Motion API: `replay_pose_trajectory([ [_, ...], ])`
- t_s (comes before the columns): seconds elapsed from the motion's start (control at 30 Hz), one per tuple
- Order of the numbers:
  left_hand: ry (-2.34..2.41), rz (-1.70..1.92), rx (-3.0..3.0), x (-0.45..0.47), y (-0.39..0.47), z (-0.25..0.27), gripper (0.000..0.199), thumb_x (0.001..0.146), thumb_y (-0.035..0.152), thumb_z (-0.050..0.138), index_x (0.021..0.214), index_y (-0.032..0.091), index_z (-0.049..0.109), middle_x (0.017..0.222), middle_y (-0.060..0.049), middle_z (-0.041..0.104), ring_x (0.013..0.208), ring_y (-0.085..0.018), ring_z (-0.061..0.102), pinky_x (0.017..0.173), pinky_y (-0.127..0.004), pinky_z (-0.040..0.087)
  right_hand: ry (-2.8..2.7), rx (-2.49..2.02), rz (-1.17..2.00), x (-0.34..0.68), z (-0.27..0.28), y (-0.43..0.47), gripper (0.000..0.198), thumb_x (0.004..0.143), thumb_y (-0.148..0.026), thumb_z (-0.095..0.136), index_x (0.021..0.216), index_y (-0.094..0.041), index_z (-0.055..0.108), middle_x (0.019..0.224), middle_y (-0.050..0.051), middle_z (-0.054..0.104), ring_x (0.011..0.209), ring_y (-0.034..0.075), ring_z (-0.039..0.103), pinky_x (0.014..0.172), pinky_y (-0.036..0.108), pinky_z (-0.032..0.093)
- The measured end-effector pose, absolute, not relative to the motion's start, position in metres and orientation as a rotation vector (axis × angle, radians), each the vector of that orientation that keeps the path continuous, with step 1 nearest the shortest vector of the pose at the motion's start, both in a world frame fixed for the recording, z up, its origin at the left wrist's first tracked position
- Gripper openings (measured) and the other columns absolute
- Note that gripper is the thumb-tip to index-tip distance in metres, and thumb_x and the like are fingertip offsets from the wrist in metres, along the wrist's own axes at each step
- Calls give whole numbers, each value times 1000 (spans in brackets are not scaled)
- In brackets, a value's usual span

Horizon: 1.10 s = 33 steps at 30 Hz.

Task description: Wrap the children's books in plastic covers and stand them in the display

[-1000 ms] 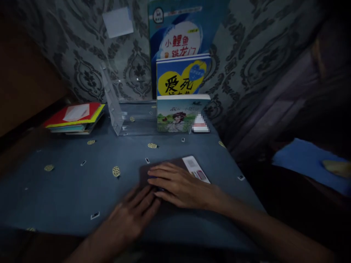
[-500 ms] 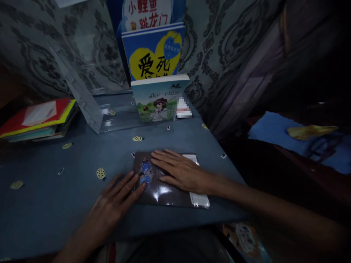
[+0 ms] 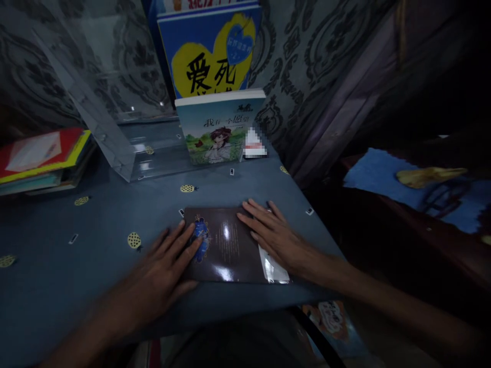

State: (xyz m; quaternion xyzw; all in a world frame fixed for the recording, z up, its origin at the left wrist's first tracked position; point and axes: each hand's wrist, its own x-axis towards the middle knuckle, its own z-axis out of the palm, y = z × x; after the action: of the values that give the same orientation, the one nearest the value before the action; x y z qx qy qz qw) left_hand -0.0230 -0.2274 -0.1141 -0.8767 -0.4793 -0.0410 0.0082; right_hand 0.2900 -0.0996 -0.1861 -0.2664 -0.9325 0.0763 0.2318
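A dark brown glossy book (image 3: pixel 230 255) lies flat near the front edge of the table, with a blue emblem at its left and a white strip at its right. My left hand (image 3: pixel 164 273) rests over the book's left edge, fingers spread and partly covering the emblem. Across the right side of the book lies my right hand (image 3: pixel 274 235), its fingers stretched out flat over part of the white strip. Neither hand grips anything. Beyond them a green-and-blue book (image 3: pixel 215 130) stands upright in front of a blue book with a yellow heart (image 3: pixel 209 51).
A clear plastic stand (image 3: pixel 99 128) is at the back left of the patterned blue tablecloth (image 3: pixel 95 266). Left of it lies a stack of folders and books (image 3: pixel 42 156). Off the table's right side, a blue cloth (image 3: pixel 372 174) carries a yellowish object (image 3: pixel 425 177).
My right hand has slid right across the book, uncovering printed text in its middle. My left hand stays at the left edge, its thumb now lower. The view has tilted slightly down.
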Motion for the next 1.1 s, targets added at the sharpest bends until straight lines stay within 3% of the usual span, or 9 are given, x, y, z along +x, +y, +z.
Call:
replay_pose_trajectory([
  [0.2, -1669, -132, -2706, -30, -191, -118, 68, 102, 63, 36, 157, 23, 37, 161, -13, 41, 149, -36, 38, 114, -59, 42, -2652, -694, 86, 269, -186, -33, 46, 107, -26, 37, 152, -28, 45, 160, 8, 45, 152, 23, 35, 124, 55, 29],
  [0.33, -1851, -392, -2723, -45, -151, -107, 53, 108, 48, 27, 149, 22, 48, 149, -10, 56, 134, -26, 56, 110, -47, 49, -2821, -666, 14, 257, -157, -13, 44, 107, -25, 38, 149, -27, 50, 156, 9, 50, 147, 24, 43, 122, 57, 30],
  [0.5, -1861, -676, -2706, -62, -120, -114, 41, 105, 35, 35, 126, 20, 67, 130, -9, 69, 118, -24, 65, 105, -45, 52, -2827, -815, -25, 236, -135, -42, 43, 106, -26, 37, 143, -13, 56, 150, 19, 55, 145, 35, 45, 118, 66, 30],
  [0.6, -1872, -873, -2730, -69, -118, -123, 38, 103, 31, 38, 124, 20, 68, 126, -10, 71, 116, -23, 66, 104, -43, 53, -2828, -653, 159, 206, -135, -55, 44, 107, -33, 38, 141, -13, 58, 151, 17, 54, 146, 31, 44, 122, 59, 30],
  [0.77, -1973, -1092, -2700, -77, -121, -131, 42, 102, 30, 42, 139, 19, 57, 134, -10, 69, 124, -23, 65, 108, -41, 51, -2841, -333, 400, 153, -137, -54, 43, 107, -30, 39, 144, -16, 55, 154, 13, 52, 149, 24, 41, 124, 50, 31],
  [0.97, -1924, -984, -2699, -76, -123, -128, 41, 102, 31, 43, 138, 18, 59, 132, -9, 71, 123, -23, 66, 108, -41, 51, -2880, -151, 528, 150, -138, -70, 41, 108, -32, 39, 144, -20, 56, 152, 9, 55, 150, 22, 39, 126, 50, 28],
  [1.1, -1913, -887, -2670, -73, -126, -128, 42, 103, 39, 44, 136, 18, 60, 132, -9, 70, 120, -24, 67, 104, -41, 53, -2894, -107, 587, 165, -136, -88, 44, 109, -31, 37, 148, -15, 50, 156, 10, 51, 152, 20, 34, 128, 46, 26],
])
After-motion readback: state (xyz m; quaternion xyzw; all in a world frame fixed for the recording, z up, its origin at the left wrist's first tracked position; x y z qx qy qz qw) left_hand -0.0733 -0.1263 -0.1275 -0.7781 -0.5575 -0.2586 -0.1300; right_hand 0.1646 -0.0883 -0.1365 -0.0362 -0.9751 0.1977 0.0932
